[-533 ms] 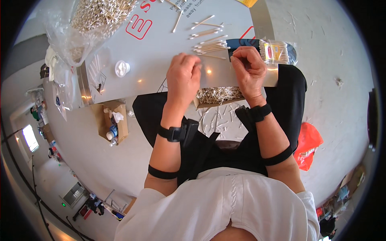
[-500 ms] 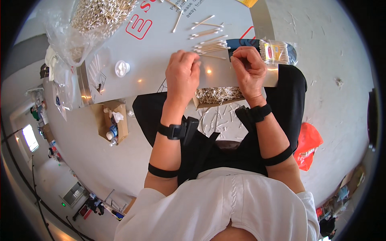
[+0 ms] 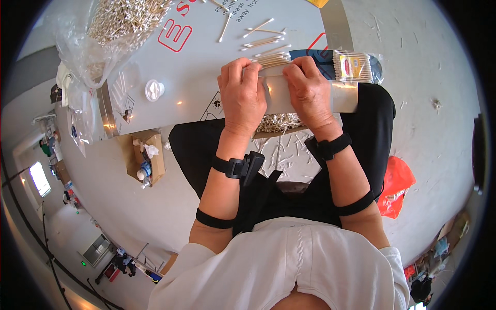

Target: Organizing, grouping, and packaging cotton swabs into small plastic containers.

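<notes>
Loose cotton swabs lie in a row on the grey board. My left hand is closed at their left end, thumb and fingertips pinched together. Facing it, my right hand pinches at the right end of the nearest swabs. The fingers hide the swab tips, so how many are gripped cannot be made out. Just beyond my right hand is a clear pack of swabs with a yellow-and-red label, on a dark blue piece. Below the board's near edge, a cardboard box of swabs sits between my legs.
A clear plastic bag bulging with swabs lies at the far left. Near it is a small white cup. On the floor are a carton with bottles, a red bag and scattered swabs.
Both hands have come closer together over the near swabs. My left hand shifted right; my right hand shifted left, off the dark blue piece, and its fingers closed at the swabs.
</notes>
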`<action>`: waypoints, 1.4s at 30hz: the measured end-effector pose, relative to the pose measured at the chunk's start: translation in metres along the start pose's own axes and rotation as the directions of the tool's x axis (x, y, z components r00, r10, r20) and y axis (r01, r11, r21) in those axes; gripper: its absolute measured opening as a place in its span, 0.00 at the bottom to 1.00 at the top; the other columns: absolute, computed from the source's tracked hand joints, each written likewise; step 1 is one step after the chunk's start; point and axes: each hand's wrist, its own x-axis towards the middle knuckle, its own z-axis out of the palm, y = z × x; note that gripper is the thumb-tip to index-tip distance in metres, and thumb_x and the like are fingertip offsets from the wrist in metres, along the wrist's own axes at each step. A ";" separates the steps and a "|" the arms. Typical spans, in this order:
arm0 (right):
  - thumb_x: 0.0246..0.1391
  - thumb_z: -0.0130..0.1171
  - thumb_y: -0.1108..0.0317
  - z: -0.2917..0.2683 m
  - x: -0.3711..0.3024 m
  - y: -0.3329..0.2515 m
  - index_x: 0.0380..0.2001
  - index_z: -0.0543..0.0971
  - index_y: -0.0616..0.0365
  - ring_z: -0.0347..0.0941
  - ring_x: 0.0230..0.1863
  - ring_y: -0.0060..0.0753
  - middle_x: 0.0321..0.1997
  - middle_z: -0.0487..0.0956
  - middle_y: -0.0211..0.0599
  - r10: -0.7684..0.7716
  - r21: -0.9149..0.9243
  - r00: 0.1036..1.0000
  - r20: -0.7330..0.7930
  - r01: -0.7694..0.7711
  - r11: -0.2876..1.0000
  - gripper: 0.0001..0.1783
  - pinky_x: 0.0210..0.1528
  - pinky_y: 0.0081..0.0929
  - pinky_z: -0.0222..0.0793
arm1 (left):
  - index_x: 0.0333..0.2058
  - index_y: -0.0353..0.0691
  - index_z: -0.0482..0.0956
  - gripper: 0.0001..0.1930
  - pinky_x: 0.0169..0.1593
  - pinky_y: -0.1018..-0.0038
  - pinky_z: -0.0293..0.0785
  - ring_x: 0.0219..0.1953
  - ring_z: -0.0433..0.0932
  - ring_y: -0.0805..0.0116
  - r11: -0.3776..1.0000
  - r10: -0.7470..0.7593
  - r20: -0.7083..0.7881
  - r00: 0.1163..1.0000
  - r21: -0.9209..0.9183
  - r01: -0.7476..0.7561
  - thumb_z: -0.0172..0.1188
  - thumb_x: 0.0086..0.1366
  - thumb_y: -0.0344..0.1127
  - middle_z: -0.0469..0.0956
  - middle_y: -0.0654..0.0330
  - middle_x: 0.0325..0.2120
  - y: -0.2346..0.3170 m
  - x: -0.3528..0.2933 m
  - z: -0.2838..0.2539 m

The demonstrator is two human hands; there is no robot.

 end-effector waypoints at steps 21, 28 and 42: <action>0.49 0.60 0.82 -0.009 -0.001 0.001 0.30 0.78 0.60 0.73 0.32 0.30 0.35 0.74 0.36 0.289 0.435 0.949 -0.124 -0.210 0.876 0.06 0.33 0.23 0.70 | 0.65 0.37 0.57 0.41 0.67 0.41 0.40 0.71 0.46 0.51 0.971 -0.006 0.300 0.954 0.229 -0.066 0.61 0.60 0.51 0.50 0.52 0.69 0.017 -0.010 0.002; 0.49 0.60 0.82 -0.010 -0.001 0.000 0.30 0.78 0.60 0.72 0.32 0.29 0.35 0.74 0.35 0.297 0.442 0.949 -0.102 -0.224 0.869 0.06 0.32 0.22 0.70 | 0.50 0.38 0.73 0.21 0.56 0.53 0.59 0.57 0.64 0.51 0.992 0.069 -0.087 0.994 0.110 -0.059 0.62 0.57 0.33 0.70 0.53 0.50 -0.016 0.052 0.018; 0.49 0.60 0.83 -0.008 -0.002 0.002 0.31 0.78 0.60 0.71 0.32 0.26 0.36 0.73 0.34 0.307 0.480 0.947 -0.098 -0.225 0.848 0.06 0.32 0.20 0.69 | 0.28 0.41 0.77 0.04 0.45 0.59 0.67 0.42 0.70 0.54 0.999 0.015 -0.059 0.998 -0.032 -0.017 0.61 0.54 0.27 0.75 0.60 0.33 -0.042 0.073 0.021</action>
